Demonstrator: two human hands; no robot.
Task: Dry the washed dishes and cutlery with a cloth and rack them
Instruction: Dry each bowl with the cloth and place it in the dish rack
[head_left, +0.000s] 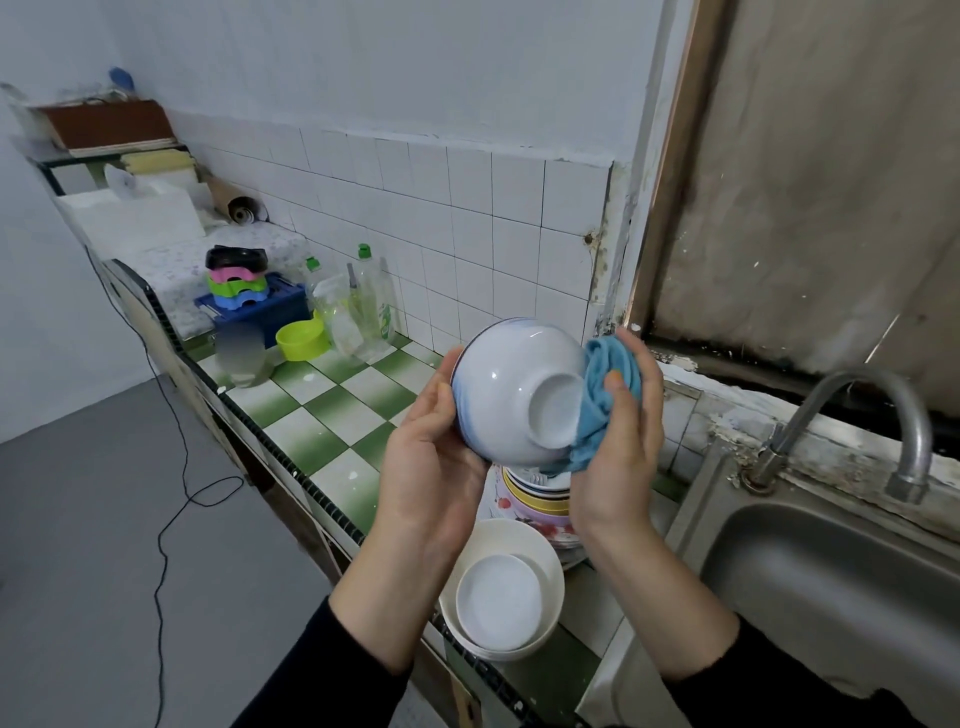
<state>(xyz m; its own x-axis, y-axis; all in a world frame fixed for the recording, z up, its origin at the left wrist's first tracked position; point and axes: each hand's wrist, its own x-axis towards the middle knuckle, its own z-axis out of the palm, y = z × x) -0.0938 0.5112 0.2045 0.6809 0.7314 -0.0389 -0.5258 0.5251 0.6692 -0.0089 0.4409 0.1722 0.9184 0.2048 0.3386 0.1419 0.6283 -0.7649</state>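
A white bowl (506, 387) with a dark blue rim is held in the air above the counter, its base turned toward me. My left hand (428, 452) grips it from the left side, fingers curled under the rim. My right hand (621, 431) holds a bunched blue cloth (605, 400) against the bowl's foot and right side. Below the hands stands a stack of patterned plates and bowls (530, 501). Nearer to me sits a cream bowl (545, 561) with a small white dish (498, 600) inside it.
A steel sink (831, 587) with a curved tap (883, 415) lies to the right. The green-and-white tiled counter (311, 415) carries detergent bottles (371, 301), a lime bowl (303, 339), a glass jar (241, 358) and a blue crate (270, 309) with coloured tubs. A black cable (171, 467) trails over the floor.
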